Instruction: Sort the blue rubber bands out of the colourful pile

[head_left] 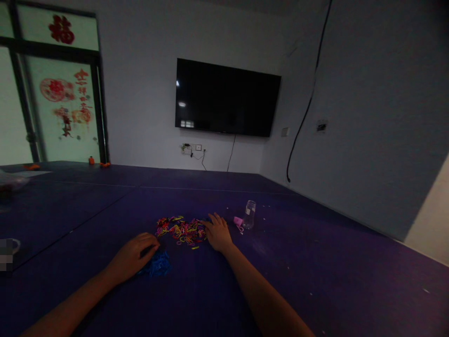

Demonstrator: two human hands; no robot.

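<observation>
A loose pile of small colourful rubber bands [185, 230], mostly red, pink and yellow, lies on the purple surface. My right hand [219, 235] rests at the right edge of this pile, its fingers spread and stretched out. Nearer to me is a separate heap of blue rubber bands [158, 265]. Just above that heap, my left hand [136, 252] has its thumb and fingers curled together at the tips. Whatever those fingertips hold, if anything, is too small to make out.
To the right of the pile stands a clear plastic bottle [249, 216], with a pink cap-like piece [237, 220] and its loop beside it. Tiny white scraps dot the purple surface [315, 262]. A black cable [302, 122] hangs down the right wall. Orange items [91, 160] sit by the door.
</observation>
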